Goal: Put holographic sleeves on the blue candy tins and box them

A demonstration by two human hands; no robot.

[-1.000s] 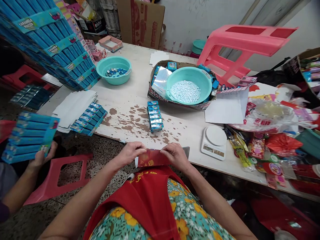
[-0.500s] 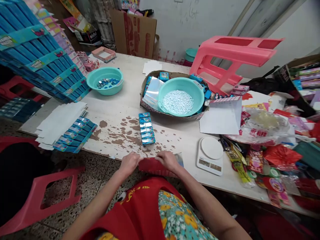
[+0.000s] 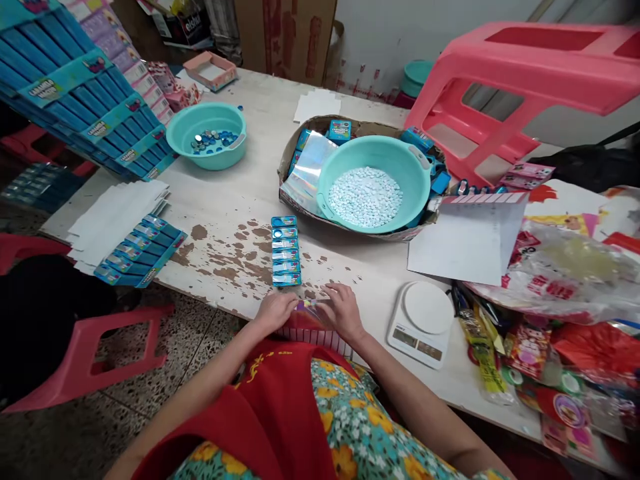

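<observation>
Left hand (image 3: pixel 275 313): fingers pinched on the left end of a shiny red sheet (image 3: pixel 307 321)
Right hand (image 3: pixel 346 315): fingers at its right side, cannot tell whether clamped
Sheet's place: counter's (image 3: pixel 225 197) near edge
Beyond: blue packs (image 3: pixel 285 255)

The pale, patchy table (image 3: pixel 235 207) carries a row of small blue boxes (image 3: pixel 285 256), white cards (image 3: pixel 113 215), a turquoise basin (image 3: pixel 217 160), a low carton (image 3: pixel 299 205), a scale (image 3: pixel 421 325) and what look like jumbled packets (image 3: pixel 529 350) at right.
</observation>
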